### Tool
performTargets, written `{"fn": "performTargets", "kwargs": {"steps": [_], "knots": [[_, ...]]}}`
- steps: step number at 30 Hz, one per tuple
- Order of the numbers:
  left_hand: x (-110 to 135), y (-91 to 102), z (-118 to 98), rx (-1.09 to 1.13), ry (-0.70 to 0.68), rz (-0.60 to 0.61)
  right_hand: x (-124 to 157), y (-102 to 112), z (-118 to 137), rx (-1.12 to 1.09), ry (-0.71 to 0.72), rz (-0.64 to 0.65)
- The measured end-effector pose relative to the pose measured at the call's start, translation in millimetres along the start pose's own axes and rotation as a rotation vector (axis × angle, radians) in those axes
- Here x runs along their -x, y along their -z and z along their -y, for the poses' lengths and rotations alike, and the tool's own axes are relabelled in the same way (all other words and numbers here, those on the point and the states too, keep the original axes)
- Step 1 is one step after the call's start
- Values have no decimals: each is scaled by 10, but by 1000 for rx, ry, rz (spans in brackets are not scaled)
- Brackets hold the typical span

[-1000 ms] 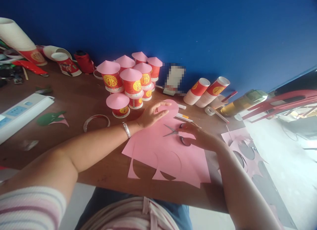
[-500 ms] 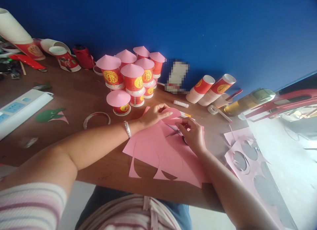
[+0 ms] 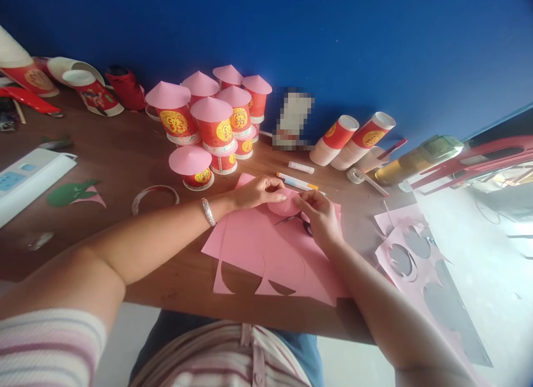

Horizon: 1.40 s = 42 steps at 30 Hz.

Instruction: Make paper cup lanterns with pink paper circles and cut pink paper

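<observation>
Between both hands a pink paper circle (image 3: 283, 205) is held up, a slit or crease line faintly showing on it. My left hand (image 3: 261, 191) pinches its upper left edge with thumb and fingers. On the right edge, my right hand (image 3: 318, 209) grips it between thumb and forefinger. Scissors (image 3: 307, 227) lie just under the circle, partly hidden by it and by my right hand. Below them spreads pink paper sheet (image 3: 254, 237) with curved cut-outs along its near edge. A pen with an orange end (image 3: 297, 181) lies just beyond my hands.
Several red cups with pink cone tops (image 3: 211, 123) stand stacked at the back. Two leaning cup stacks (image 3: 339, 137), a glue stick (image 3: 301, 167) and a tape roll (image 3: 355, 175) are further right. Cut pink scraps (image 3: 385, 251) lie right, a power strip (image 3: 33, 173) left.
My right hand has moved onto the circle's right edge, and the circle has tilted lower toward me. The pen behind shows more fully. The whole view has shifted slightly.
</observation>
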<state>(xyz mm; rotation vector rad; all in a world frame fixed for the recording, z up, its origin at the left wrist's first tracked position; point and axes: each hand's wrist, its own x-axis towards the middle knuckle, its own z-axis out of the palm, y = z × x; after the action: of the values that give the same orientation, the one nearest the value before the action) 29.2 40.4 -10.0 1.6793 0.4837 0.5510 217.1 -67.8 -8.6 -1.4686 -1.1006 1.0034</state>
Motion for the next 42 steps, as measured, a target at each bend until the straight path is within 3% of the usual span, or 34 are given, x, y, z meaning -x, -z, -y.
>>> {"fn": "performTargets", "kwargs": {"steps": [5, 19, 27, 42], "knots": [[-1, -9, -11, 9, -13, 10, -35, -5, -12, -101, -47, 4], [-25, -80, -70, -11, 114, 19, -36, 2, -3, -158, -85, 178], [-16, -37, -65, 309, 166, -251, -56, 12, -74, -132, -84, 145], [6, -95, -88, 369, 146, -340, -62, 73, -138, 13, -1, 231]]}}
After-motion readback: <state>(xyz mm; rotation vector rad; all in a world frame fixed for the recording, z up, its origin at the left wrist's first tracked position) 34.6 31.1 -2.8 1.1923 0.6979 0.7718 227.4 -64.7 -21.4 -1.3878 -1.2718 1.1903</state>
